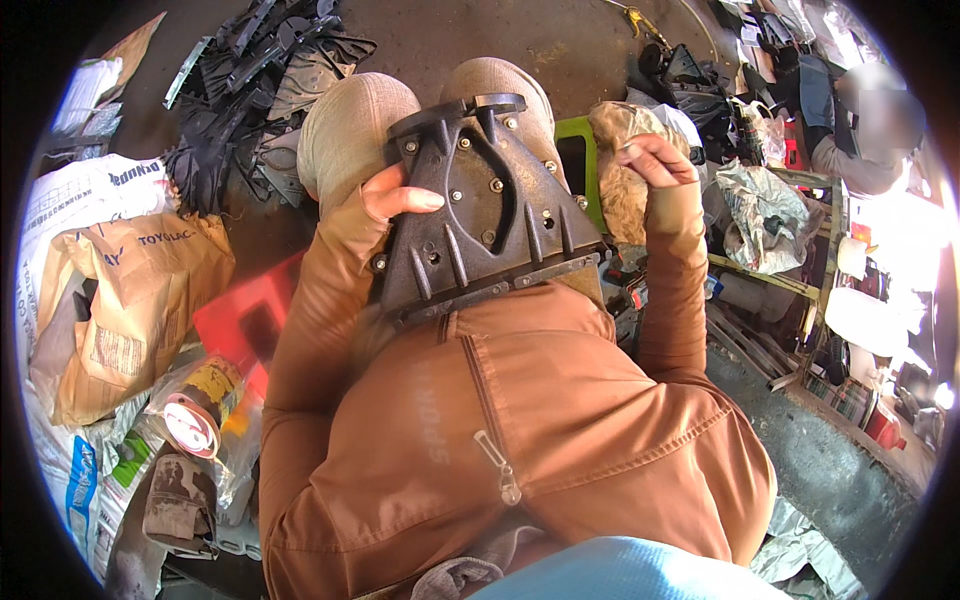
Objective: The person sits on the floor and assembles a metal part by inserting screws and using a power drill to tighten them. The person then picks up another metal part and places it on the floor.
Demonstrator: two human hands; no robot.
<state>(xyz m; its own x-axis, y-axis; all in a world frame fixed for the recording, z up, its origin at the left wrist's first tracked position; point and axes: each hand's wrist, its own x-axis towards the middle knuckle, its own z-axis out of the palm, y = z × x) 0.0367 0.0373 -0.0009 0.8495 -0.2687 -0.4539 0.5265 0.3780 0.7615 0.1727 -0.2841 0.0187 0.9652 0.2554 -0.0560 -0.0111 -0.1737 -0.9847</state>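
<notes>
A black triangular bracket (425, 225) with ribs and an oval opening rests across my lap, its wide edge toward my body. Several small metal fasteners (497, 185) sit in holes over its face. My left hand (392, 198) holds the bracket by its left side, thumb lying over the top face and the other fingers hidden beneath. Raised off to the right, apart from the bracket, is my right hand (663, 170). Its thumb and fingertips are pinched together, with a small pale glint at the tips too small to name.
Black parts lie heaped on the floor (255, 95) at far left. Brown paper sacks (140, 310) and a red crate (255, 315) stand on my left. A green crate (592, 165), crumpled bags (765, 215) and a metal rack (832, 260) are to the right. Another person (850, 160) sits far right.
</notes>
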